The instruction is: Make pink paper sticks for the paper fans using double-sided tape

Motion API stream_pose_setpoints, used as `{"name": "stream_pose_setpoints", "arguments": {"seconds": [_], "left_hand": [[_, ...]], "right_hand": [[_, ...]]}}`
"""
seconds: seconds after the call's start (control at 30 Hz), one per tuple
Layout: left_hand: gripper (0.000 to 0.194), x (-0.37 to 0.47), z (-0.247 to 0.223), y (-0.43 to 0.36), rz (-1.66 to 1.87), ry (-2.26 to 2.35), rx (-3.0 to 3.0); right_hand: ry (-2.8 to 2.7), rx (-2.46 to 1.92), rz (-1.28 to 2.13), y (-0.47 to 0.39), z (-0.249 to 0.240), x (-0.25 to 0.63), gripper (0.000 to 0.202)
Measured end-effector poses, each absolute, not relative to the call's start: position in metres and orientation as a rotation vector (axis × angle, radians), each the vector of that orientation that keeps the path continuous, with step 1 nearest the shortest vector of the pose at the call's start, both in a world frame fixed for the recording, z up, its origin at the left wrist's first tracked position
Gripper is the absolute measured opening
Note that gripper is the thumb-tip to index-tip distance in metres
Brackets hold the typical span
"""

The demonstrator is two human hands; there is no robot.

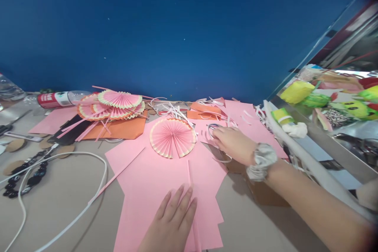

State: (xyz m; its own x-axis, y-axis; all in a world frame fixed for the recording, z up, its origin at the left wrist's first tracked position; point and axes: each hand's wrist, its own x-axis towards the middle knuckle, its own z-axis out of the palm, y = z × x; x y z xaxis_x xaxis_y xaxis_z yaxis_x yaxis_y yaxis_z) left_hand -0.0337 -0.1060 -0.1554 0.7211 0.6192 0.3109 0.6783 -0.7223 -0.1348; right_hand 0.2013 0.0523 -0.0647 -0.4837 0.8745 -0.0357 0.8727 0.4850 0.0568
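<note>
My left hand (171, 220) lies flat with its fingers stretched on pink paper sheets (147, 189), touching a narrow folded pink strip (189, 173). My right hand (233, 141), with a grey scrunchie (262, 162) on the wrist, reaches to the right edge of the sheets. Its fingers are closed at the handle of the scissors (212, 129), whose blades are mostly hidden. Between and beyond the hands sits a pleated pink paper fan circle (173, 138) with a pale yellow edge and a gap at its bottom.
More pleated fans (119, 104) are piled on orange paper (126, 128) at the back left, near a bottle (56, 99). A white cable (104, 165) and black beads (35, 177) lie left. Paper scraps and a clear bin (325, 141) of colourful items stand right.
</note>
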Motion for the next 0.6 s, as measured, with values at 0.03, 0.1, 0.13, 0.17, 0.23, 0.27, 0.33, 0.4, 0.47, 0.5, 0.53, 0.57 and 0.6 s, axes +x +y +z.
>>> {"name": "stream_pose_setpoints", "arguments": {"seconds": [0.03, 0.1, 0.13, 0.17, 0.23, 0.27, 0.33, 0.4, 0.47, 0.5, 0.53, 0.57, 0.6], "left_hand": [[0.059, -0.034, -0.156, -0.107, -0.363, -1.052, -2.703], [0.052, -0.034, -0.155, -0.109, -0.406, -1.161, -2.768], [0.051, -0.034, -0.152, -0.11, -0.47, -1.244, -2.831], [0.049, -0.035, -0.147, -0.109, -0.573, -1.333, -2.917], [0.045, -0.037, -0.132, -0.106, -0.913, -1.483, -3.123], [0.044, -0.038, -0.122, -0.103, -1.113, -1.514, -3.223], [0.039, -0.039, -0.101, -0.094, -1.437, -1.657, -3.29], [0.035, -0.037, -0.084, -0.082, -1.655, -1.942, -3.166], [0.027, -0.033, -0.076, -0.072, -1.845, -2.104, -3.068], [0.024, -0.031, -0.075, -0.067, -1.896, -2.125, -3.062], [0.022, -0.029, -0.076, -0.064, -1.93, -2.104, -3.079], [0.021, -0.028, -0.079, -0.061, -1.953, -2.063, -3.102], [0.021, -0.028, -0.083, -0.06, -1.985, -2.012, -3.114]], "right_hand": [[2.685, 1.573, 0.041, 0.046, -0.061, 0.202, 0.018], [2.776, 1.569, 0.012, 0.028, -0.057, 0.198, 0.022], [2.865, 1.53, -0.023, 0.016, -0.057, 0.193, 0.02], [3.091, 1.462, -0.104, 0.004, -0.058, 0.188, 0.017], [3.398, 1.352, -0.159, -0.021, -0.067, 0.177, 0.012], [3.459, 1.318, -0.141, -0.031, -0.072, 0.172, 0.009], [3.562, 1.164, -0.068, -0.046, -0.082, 0.164, 0.008], [3.63, 0.998, 0.086, -0.053, -0.09, 0.16, 0.012], [3.651, 0.916, 0.23, -0.053, -0.095, 0.16, 0.018], [3.652, 0.923, 0.266, -0.053, -0.096, 0.161, 0.018], [3.66, 0.962, 0.268, -0.052, -0.097, 0.163, 0.017], [3.671, 1.035, 0.238, -0.052, -0.099, 0.165, 0.016], [3.701, 1.131, 0.18, -0.052, -0.1, 0.167, 0.017]]}}
